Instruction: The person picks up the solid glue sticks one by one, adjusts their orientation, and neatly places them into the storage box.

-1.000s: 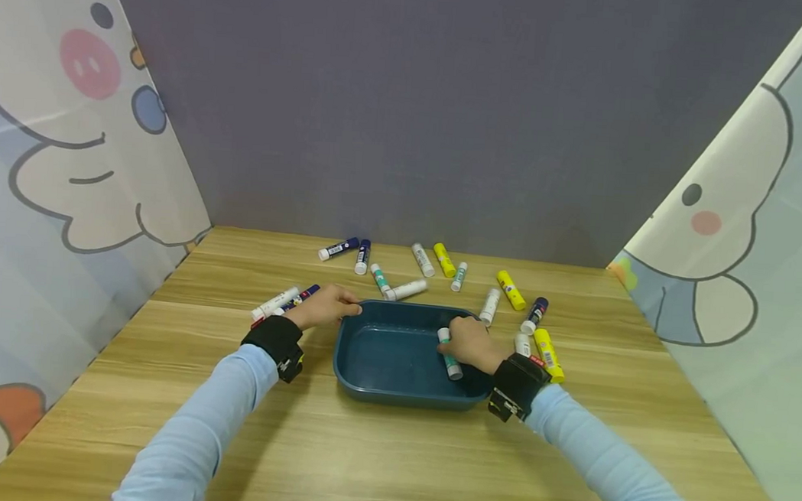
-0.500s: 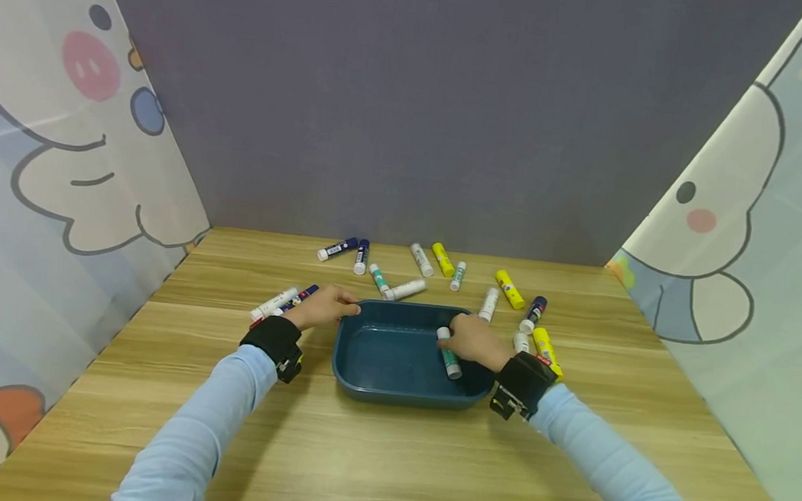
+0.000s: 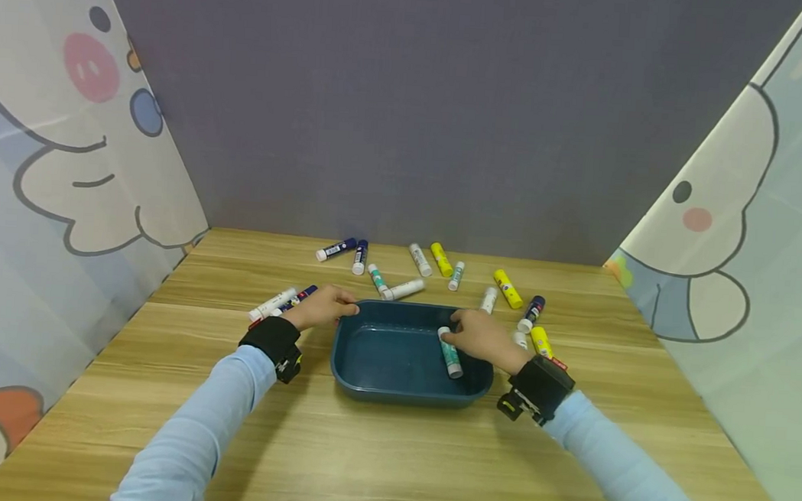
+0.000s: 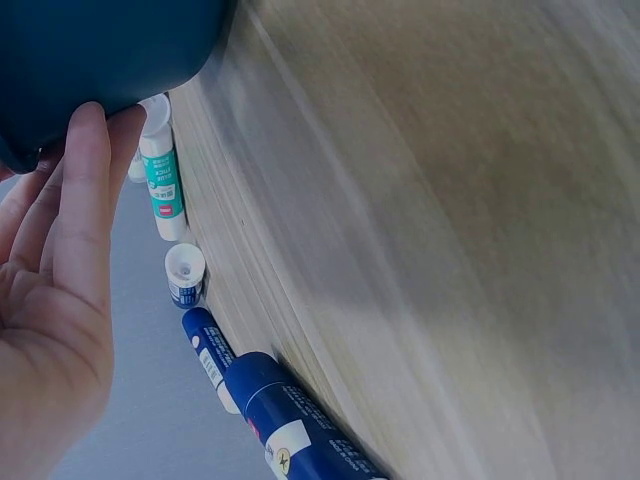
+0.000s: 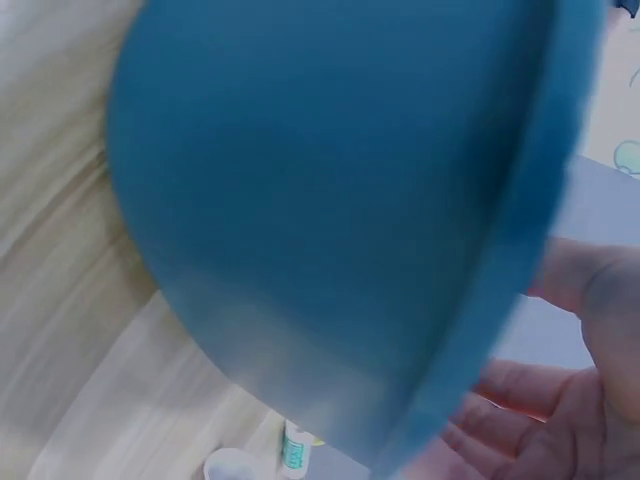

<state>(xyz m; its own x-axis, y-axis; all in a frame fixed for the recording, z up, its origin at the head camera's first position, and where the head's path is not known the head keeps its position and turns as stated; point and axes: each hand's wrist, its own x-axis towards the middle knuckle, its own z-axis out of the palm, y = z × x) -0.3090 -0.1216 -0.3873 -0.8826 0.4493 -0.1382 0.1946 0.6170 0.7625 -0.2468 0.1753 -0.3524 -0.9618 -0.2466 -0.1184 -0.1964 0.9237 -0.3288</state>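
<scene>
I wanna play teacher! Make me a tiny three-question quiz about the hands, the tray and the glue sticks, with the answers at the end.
1. Fill in: the ____ hand is nearer the glue stick in the tray.

2. True or false: the label on that glue stick is yellow.

3. Choose: how many yellow glue sticks show on the table in the head view?
A) one
B) three
C) six

Key:
1. right (the right hand)
2. false, it is green
3. B
</scene>
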